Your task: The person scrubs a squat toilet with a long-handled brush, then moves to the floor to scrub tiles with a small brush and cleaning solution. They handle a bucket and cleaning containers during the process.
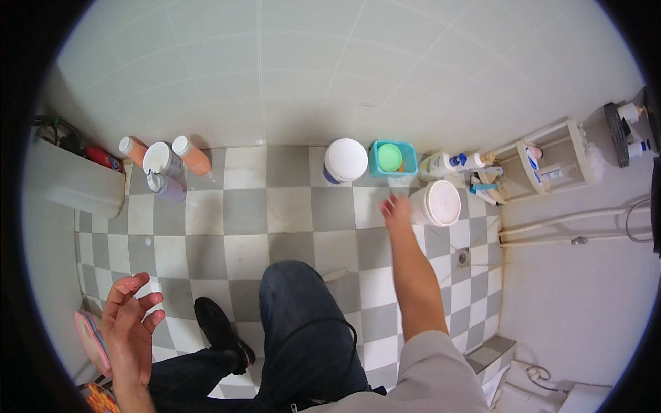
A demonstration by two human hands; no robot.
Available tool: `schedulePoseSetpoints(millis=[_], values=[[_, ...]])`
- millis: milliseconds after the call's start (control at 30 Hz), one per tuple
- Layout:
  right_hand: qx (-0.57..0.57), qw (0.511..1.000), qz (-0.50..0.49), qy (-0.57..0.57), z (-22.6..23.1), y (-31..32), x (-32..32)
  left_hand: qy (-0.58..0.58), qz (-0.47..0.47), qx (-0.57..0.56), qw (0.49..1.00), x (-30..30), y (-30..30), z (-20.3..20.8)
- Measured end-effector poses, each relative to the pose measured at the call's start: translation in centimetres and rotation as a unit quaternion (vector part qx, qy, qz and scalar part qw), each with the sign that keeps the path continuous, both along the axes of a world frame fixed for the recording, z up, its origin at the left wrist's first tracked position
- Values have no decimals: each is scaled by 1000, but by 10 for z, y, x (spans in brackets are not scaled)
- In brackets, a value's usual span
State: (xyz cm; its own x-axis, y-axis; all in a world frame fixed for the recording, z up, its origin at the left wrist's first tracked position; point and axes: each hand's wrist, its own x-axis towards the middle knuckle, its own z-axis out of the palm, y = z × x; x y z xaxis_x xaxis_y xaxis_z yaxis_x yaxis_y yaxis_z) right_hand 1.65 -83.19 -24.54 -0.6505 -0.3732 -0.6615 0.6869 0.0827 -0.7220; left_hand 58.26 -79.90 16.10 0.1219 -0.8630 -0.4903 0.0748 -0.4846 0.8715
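My right hand reaches out over the checkered floor, its fingers beside the left wall of a white lidded tub; whether it touches the tub I cannot tell. My left hand hangs low at the left with fingers apart and nothing in it. Behind the tub stand a second white lidded jar and a teal basket with a green round thing inside.
Several bottles cluster at the far left wall. A lotion bottle lies by a small white rack. A floor drain and white pipes sit right. My dark-trousered leg and black shoe fill the near floor.
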Motion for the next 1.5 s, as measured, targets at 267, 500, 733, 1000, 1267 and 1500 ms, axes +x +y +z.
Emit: schedulePoseSetpoints(millis=[267, 500, 733, 1000, 1267, 1500], values=[[75, 979, -176, -73, 32, 87, -129, 13, 13, 35, 999, 3, -4, -19], [-28, 997, -64, -24, 12, 108, -85, 21, 23, 43, 999, -2, 1, -8], [-8, 977, 213, -3, 62, 101, 82, 24, 32, 47, 998, 0, 7, -1], [-8, 852, 523, 8, 57, -7, 246, -9, 32, 79, 996, -3, 9, -24], [-43, 659, 751, -7, 68, -60, 376, -302, -238, -68, 921, 41, 24, -106], [-80, 598, 781, -160, 38, -30, 404, -573, -447, -155, 669, 40, 12, -228]])
